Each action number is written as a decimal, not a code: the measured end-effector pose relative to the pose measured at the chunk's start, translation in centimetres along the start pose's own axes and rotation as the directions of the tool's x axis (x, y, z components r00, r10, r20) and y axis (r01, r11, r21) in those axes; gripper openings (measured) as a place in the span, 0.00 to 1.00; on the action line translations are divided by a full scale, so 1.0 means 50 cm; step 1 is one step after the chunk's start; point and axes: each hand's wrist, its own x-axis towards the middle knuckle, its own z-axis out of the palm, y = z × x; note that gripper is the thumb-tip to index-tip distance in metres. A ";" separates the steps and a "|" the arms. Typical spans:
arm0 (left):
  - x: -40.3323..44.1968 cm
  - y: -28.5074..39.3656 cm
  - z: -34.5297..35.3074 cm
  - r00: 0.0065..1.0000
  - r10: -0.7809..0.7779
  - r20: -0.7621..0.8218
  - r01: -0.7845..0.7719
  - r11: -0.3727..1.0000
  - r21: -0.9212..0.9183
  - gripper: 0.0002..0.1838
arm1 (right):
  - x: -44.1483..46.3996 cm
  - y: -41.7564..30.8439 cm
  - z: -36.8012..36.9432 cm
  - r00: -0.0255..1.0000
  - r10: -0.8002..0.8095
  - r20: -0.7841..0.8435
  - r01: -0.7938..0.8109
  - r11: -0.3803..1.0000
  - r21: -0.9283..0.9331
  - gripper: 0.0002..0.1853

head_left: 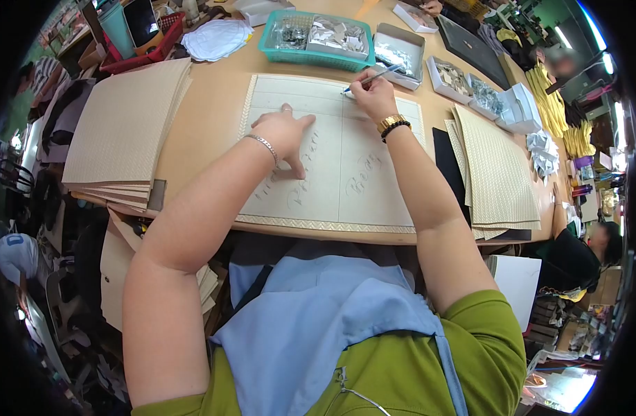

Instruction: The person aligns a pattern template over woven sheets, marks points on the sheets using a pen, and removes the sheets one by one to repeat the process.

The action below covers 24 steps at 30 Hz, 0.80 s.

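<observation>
My right hand is closed around a blue-and-white pen, its tip at the upper part of a pale board with a woven-pattern border. The board carries ruled lines and handwritten marks. To the left, my left hand lies on the same board with its fingers spread, holding nothing. A gold watch and a dark bracelet are on my right wrist, and a silver bracelet is on my left.
Stacks of woven-textured sheets stand left and right. Beyond the board are a teal basket, a white box of clear packets, and small-part boxes. Other people sit at the far right and left.
</observation>
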 end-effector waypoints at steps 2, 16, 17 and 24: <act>0.001 -0.001 0.001 1.000 0.003 -0.001 -0.003 1.000 0.005 0.69 | -0.001 0.004 -0.005 1.000 0.000 0.008 0.001 1.000 -0.023 0.12; 0.002 -0.001 0.002 1.000 0.000 0.004 0.000 1.000 -0.001 0.70 | -0.007 -0.001 -0.004 0.999 -0.046 0.015 0.047 0.992 -0.120 0.13; 0.003 -0.002 0.004 1.000 0.003 0.001 -0.003 1.000 -0.002 0.70 | -0.006 0.001 -0.001 0.999 -0.053 0.005 0.054 0.991 -0.122 0.13; 0.003 -0.002 0.003 1.000 -0.003 0.007 0.003 1.000 -0.007 0.70 | -0.008 0.004 0.002 0.999 -0.044 -0.010 0.043 0.994 -0.104 0.13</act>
